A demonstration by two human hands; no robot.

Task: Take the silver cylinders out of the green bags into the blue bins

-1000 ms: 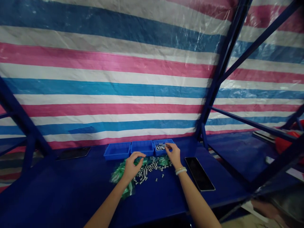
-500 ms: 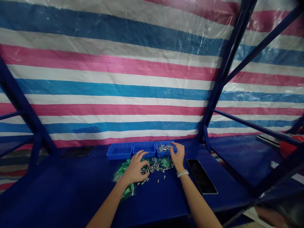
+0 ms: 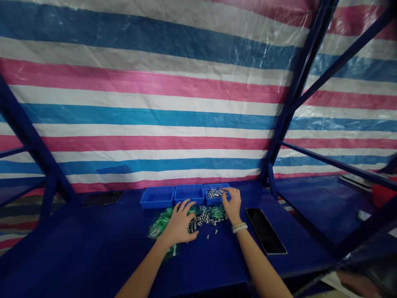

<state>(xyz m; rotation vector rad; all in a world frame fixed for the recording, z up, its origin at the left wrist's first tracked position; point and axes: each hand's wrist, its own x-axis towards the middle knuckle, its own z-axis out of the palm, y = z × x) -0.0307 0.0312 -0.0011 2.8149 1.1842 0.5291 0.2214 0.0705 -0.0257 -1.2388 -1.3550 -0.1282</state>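
My left hand is over the left side of a loose pile of small metal screws, its fingers spread and curved around several dark ones. Under and beside that wrist lies a clear bag of green pieces. My right hand, a pale beaded bracelet on its wrist, reaches the right edge of a small blue bin holding silvery metal pieces. Its thumb and index finger are apart; nothing shows between them. More green pieces lie between the pile and this bin.
Two further blue bins, a left one and a middle one, stand in line. A phone lies right of my right forearm; a dark flat device lies back left. Blue frame posts and a striped sheet bound the table.
My left hand has shifted slightly right and down, its fingers now curved around dark screws at the pile's left side. My right hand stays at the right bin with little movement.
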